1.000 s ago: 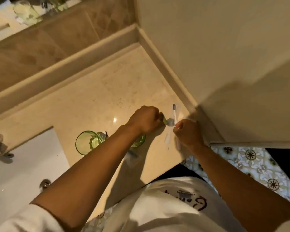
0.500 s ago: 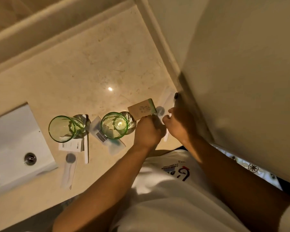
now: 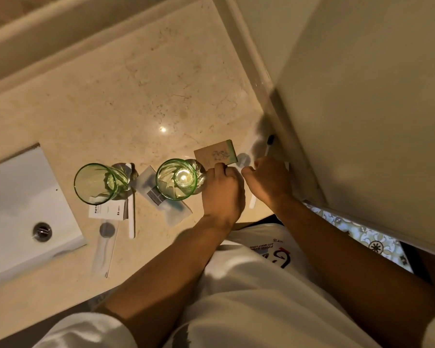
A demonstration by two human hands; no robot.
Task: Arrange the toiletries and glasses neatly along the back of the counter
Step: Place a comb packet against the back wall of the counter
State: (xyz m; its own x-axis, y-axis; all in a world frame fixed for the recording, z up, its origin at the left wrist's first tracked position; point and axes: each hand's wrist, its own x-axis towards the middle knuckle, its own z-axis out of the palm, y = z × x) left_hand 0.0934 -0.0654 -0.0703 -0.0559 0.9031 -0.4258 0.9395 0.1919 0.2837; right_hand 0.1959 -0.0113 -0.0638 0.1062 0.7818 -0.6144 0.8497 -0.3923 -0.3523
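While your left hand (image 3: 222, 190) pinches the near edge of the small brown box (image 3: 216, 154), fingers curled shut on it, your right hand (image 3: 268, 180) sits at its three o'clock, fisted around the wrapped toothbrush (image 3: 268, 144), whose dark head pokes out at one o'clock against the wall. At nine o'clock of the box stand two green glasses (image 3: 177, 179), upright on the counter (image 3: 136, 84), with sachets (image 3: 107, 212) scattered just beside them toward six o'clock, near the sink (image 3: 18, 184).
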